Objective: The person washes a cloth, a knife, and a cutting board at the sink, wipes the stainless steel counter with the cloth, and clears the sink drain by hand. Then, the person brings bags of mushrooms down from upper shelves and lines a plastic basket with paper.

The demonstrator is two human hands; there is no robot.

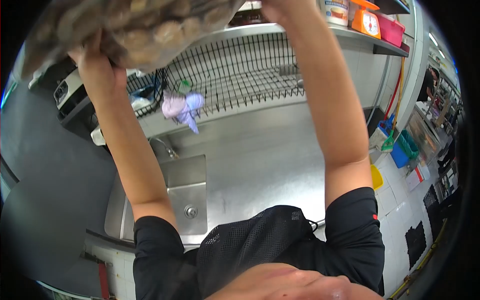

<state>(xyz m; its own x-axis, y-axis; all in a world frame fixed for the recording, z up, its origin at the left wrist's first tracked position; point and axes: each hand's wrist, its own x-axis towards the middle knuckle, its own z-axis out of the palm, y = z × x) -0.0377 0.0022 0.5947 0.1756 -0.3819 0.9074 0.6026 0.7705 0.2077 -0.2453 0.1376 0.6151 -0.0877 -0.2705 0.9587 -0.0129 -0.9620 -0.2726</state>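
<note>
A large clear plastic bag (150,32) full of round brown pieces fills the upper left, raised above the wire rack. My left hand (97,67) is under the bag's lower left part, gripping it, its fingers partly covered by the plastic. My right hand (287,10) is at the top edge, beside a metal shelf (340,33), to the right of the bag; its fingers are cut off by the frame. Below the bag, a purple and pink cloth (185,107) hangs on the front of the black wire rack (235,82).
Beneath the rack are a steel counter (265,155) and a sink (187,195) with a faucet (170,151). The shelf holds an orange scale (367,22), a white tub (337,12) and a pink container (390,30). A person (428,85) stands far right.
</note>
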